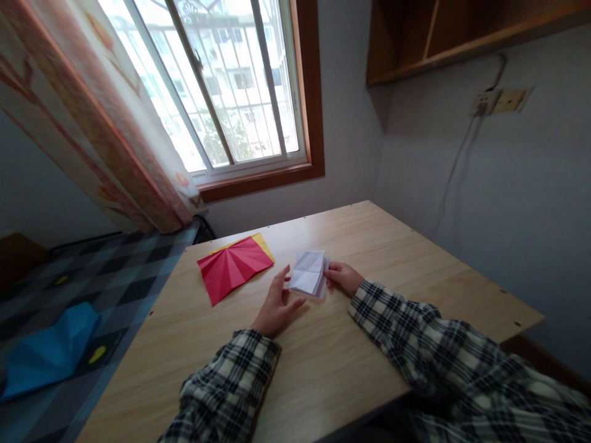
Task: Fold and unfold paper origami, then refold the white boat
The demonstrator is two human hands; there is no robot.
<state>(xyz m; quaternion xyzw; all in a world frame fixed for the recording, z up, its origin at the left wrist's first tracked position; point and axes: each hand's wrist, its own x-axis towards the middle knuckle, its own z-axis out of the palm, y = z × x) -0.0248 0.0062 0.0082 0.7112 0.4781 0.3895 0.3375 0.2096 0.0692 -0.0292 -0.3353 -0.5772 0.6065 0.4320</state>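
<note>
A folded sheet of white paper (306,271) with crease lines lies on the wooden table, its layers fanned a little along the right side. My right hand (342,278) pinches that right edge between thumb and fingers. On the other side, my left hand (277,306) is open, thumb and fingers spread around the paper's lower left corner. Its fingertips come close to the left edge; whether they touch it I cannot tell. To the left rests a pleated red paper (235,266), partly covering a yellow paper (264,247).
The wooden table (369,363) has its right corner near the wall. At left, a blue creased paper (53,351) lies on a checked cloth (115,277). A window (231,92) and a curtain (106,117) stand behind; a shelf (415,67) hangs at upper right.
</note>
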